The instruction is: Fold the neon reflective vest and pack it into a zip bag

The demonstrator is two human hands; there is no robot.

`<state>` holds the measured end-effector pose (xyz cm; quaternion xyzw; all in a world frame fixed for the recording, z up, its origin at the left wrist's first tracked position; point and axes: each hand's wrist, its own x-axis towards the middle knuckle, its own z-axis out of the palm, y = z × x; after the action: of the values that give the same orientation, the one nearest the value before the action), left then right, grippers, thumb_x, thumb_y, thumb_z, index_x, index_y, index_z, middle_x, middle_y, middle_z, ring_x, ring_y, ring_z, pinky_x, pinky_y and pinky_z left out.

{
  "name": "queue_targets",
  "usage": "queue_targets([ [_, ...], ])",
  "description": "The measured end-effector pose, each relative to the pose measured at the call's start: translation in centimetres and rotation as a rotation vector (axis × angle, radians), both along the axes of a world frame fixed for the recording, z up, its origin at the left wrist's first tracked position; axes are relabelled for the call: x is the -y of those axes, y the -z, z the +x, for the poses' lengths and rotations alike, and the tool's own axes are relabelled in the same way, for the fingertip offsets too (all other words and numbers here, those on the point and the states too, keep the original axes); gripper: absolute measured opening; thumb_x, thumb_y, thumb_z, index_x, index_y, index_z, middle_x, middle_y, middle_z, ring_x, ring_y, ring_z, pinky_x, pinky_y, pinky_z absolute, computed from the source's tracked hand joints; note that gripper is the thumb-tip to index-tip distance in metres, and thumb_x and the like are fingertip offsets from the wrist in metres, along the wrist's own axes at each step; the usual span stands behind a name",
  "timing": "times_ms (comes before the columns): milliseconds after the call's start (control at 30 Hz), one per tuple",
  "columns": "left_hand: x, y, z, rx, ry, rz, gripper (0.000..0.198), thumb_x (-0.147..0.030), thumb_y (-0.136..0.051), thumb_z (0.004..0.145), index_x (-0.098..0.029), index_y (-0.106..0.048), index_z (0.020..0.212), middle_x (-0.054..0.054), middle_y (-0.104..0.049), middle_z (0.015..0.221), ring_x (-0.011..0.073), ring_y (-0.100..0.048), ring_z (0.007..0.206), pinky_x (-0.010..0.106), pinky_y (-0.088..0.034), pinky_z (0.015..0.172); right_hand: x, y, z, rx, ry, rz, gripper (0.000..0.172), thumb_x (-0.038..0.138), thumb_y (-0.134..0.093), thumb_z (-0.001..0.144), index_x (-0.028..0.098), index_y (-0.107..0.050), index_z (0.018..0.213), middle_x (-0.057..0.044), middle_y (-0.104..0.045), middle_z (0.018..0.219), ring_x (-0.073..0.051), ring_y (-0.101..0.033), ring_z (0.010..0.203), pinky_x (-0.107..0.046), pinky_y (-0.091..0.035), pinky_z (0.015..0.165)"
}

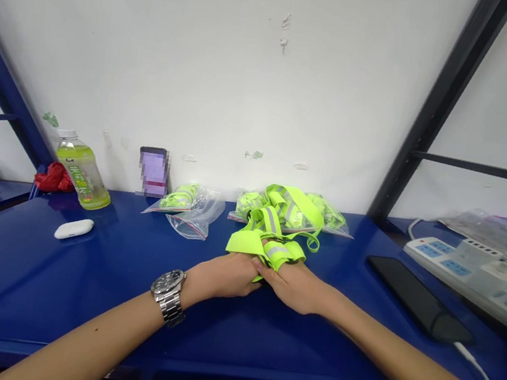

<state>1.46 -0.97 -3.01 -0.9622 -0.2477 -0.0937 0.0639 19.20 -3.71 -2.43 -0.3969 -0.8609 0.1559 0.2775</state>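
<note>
A neon-yellow reflective strap vest (278, 218) lies bunched on the blue table (130, 261), its grey reflective bands showing. My left hand (227, 274), with a steel watch on its wrist, and my right hand (294, 284) meet at the near end of the vest. Both hands are closed on its folded straps. Behind it lie clear bags holding more neon vests (251, 205).
A green drink bottle (81, 172), a red cloth (53, 177) and a white earbud case (73, 228) sit at the left. A phone (155, 172) leans on the wall beside empty clear bags (193, 213). At the right are a black phone (417, 298) and a power strip (473, 271).
</note>
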Motion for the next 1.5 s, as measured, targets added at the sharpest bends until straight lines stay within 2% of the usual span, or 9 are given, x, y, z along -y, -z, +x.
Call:
queue_targets([
  [167,1.0,1.0,-0.4,0.171,-0.087,-0.023,0.036,-0.019,-0.063,0.081,-0.012,-0.046,0.113,0.013,-0.058,0.110,0.0251,-0.058,0.105,0.036,-0.051,0.087,-0.3,0.8,0.1,0.029,0.101,0.014,0.024,0.026,-0.035,0.094,0.019,-0.057,0.101,-0.010,-0.066,0.103,-0.025,-0.059,0.101,-0.042,-0.046,0.092],
  [367,1.8,0.9,-0.7,0.106,-0.203,0.192,0.025,-0.027,-0.064,0.083,-0.014,-0.047,0.096,0.009,-0.059,0.088,0.0258,-0.061,0.081,0.038,-0.053,0.069,-0.6,1.7,-0.2,0.166,0.172,0.066,0.022,0.018,-0.034,0.087,0.016,-0.056,0.091,-0.015,-0.064,0.099,-0.027,-0.058,0.091,-0.043,-0.047,0.083],
  [467,1.9,0.5,-0.8,0.084,-0.161,0.398,0.024,-0.027,-0.060,0.086,-0.012,-0.047,0.098,0.010,-0.057,0.086,0.0252,-0.059,0.078,0.038,-0.052,0.066,-0.6,1.4,-0.3,0.177,0.152,0.121,0.022,0.017,-0.034,0.086,0.016,-0.056,0.087,-0.014,-0.064,0.093,-0.026,-0.058,0.085,-0.039,-0.047,0.078],
  [567,2.0,0.0,-0.8,0.070,-0.044,0.597,0.030,-0.015,-0.046,0.090,-0.016,-0.041,0.120,0.007,-0.054,0.084,0.0206,-0.058,0.074,0.033,-0.050,0.064,-0.6,1.1,-0.3,0.244,0.076,0.147,0.020,0.017,-0.036,0.082,0.018,-0.056,0.077,-0.009,-0.063,0.078,-0.022,-0.055,0.071,-0.034,-0.044,0.068],
  [700,2.3,-1.1,-0.6,-0.019,0.023,0.638,0.046,-0.008,-0.037,0.093,-0.022,-0.032,0.136,0.005,-0.052,0.083,0.0171,-0.056,0.072,0.030,-0.050,0.065,-0.5,1.2,-0.6,0.395,0.063,0.261,0.021,0.015,-0.038,0.078,0.017,-0.059,0.077,-0.011,-0.062,0.077,-0.024,-0.055,0.074,-0.038,-0.042,0.072],
  [933,1.8,-0.7,-1.0,-0.053,0.055,0.712,0.024,-0.012,-0.036,0.095,-0.016,-0.046,0.117,0.005,-0.053,0.080,0.0160,-0.055,0.069,0.028,-0.048,0.060,0.6,1.3,-0.8,0.367,0.216,0.190,0.030,0.020,-0.030,0.091,0.015,-0.059,0.085,-0.016,-0.062,0.092,-0.029,-0.053,0.091,-0.046,-0.040,0.084],
  [1100,1.8,-0.3,-1.1,-0.056,0.105,0.633,0.019,-0.012,-0.038,0.094,-0.010,-0.049,0.110,0.006,-0.055,0.082,0.0177,-0.055,0.071,0.032,-0.049,0.063,0.4,0.9,-0.2,0.292,0.169,0.032,0.028,0.028,-0.032,0.095,0.017,-0.054,0.083,-0.012,-0.058,0.098,-0.026,-0.051,0.092,-0.044,-0.042,0.083],
  [1333,1.9,0.1,-1.7,0.030,0.095,0.371,0.014,-0.018,-0.038,0.096,-0.014,-0.049,0.103,0.008,-0.054,0.090,0.0184,-0.054,0.076,0.032,-0.050,0.066,0.7,-0.5,1.7,0.096,-0.058,-0.139,0.018,0.036,-0.049,0.092,0.020,-0.058,0.091,-0.004,-0.058,0.093,-0.021,-0.055,0.089,-0.034,-0.047,0.079],
  [1500,1.8,-0.2,-2.0,0.064,0.079,0.282,0.011,-0.018,-0.039,0.096,-0.016,-0.049,0.098,0.006,-0.053,0.089,0.0173,-0.054,0.078,0.029,-0.049,0.068,2.4,0.0,2.1,0.179,0.020,0.164,0.019,0.032,-0.051,0.092,0.021,-0.059,0.106,-0.009,-0.060,0.102,-0.026,-0.056,0.097,-0.040,-0.047,0.084],
])
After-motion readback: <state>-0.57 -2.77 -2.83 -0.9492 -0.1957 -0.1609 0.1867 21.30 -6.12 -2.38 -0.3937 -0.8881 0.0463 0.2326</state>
